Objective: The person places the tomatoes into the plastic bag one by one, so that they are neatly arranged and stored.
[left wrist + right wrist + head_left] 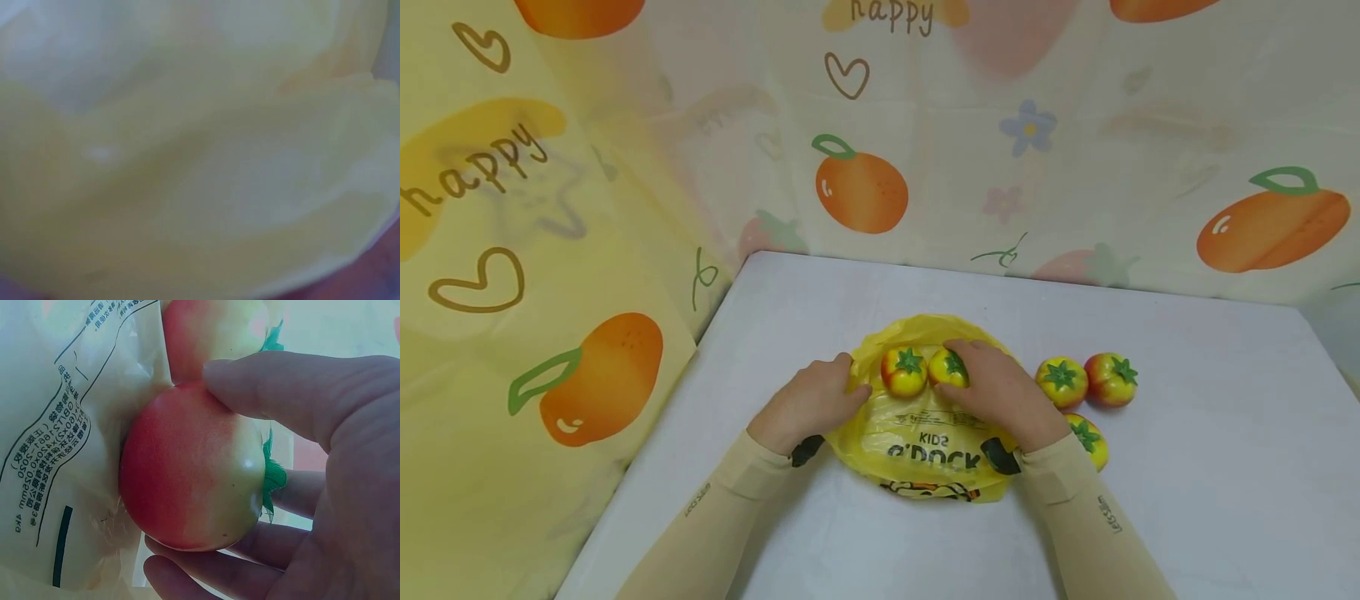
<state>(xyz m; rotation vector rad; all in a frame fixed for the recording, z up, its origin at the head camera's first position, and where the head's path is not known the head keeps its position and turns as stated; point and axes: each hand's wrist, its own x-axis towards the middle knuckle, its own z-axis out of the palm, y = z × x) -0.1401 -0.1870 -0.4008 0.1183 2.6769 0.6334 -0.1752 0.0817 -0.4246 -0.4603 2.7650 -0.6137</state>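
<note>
A yellow plastic bag (pixel 928 421) with dark printing lies on the white table, its mouth spread. My left hand (pixel 808 404) grips the left edge of the bag's mouth; the left wrist view is filled by blurred yellow plastic (pixel 219 175). With thumb and fingers around it, my right hand (pixel 1003 392) holds a red-yellow toy tomato (pixel 194 469) with a green star-shaped top, at the bag's mouth. Just left of it, touching or nearly so, is a second toy tomato (pixel 904 372) within the bag's opening. The right wrist view shows the held tomato against the printed plastic.
To the right of my right hand lie three more toy tomatoes: one nearer the hand (pixel 1062 383), one beside it (pixel 1111 381), and one partly hidden by my forearm (pixel 1096 442). A patterned cloth (pixel 940 192) stands behind the table (pixel 1210 400) and along its left side.
</note>
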